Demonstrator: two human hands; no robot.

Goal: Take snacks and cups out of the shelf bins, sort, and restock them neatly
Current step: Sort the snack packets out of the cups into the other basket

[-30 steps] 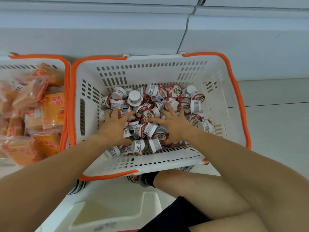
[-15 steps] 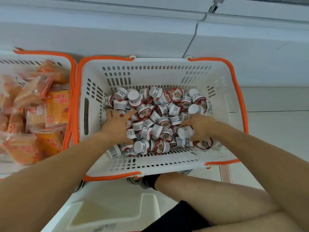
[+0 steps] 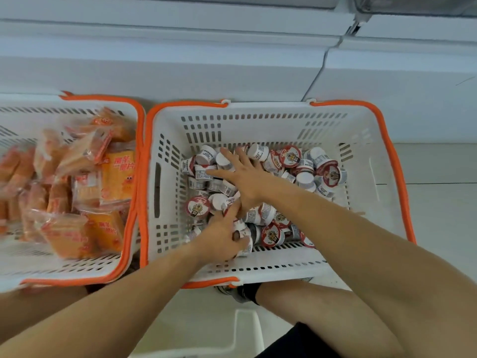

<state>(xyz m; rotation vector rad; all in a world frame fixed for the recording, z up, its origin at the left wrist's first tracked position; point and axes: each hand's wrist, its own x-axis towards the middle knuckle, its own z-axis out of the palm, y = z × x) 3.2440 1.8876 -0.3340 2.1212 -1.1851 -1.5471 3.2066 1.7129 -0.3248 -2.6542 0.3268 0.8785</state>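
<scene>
Both hands work inside the white basket (image 3: 260, 264), which is full of small cups (image 3: 289, 157). The right hand (image 3: 242, 177) lies flat with fingers spread on the pile; the left hand (image 3: 222, 241) curls round a cup (image 3: 244, 248) near the front wall. Orange snack packets (image 3: 113, 177) fill the neighbouring basket (image 3: 77, 270).

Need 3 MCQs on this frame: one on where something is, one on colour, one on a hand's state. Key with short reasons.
1. Where are the small cups?
A. in the right basket
B. in the left basket
C. on the floor

2. What colour is the trim on the right basket?
A. blue
B. orange
C. green

3. How is the right hand?
A. clenched in the air
B. out of the picture
C. fingers spread flat on the cups

Key: 1 A, the cups fill the right basket, while the left basket holds snack packets. 2 B, an orange band runs along its rim. 3 C, its straight fingers lie spread over the pile.
</scene>
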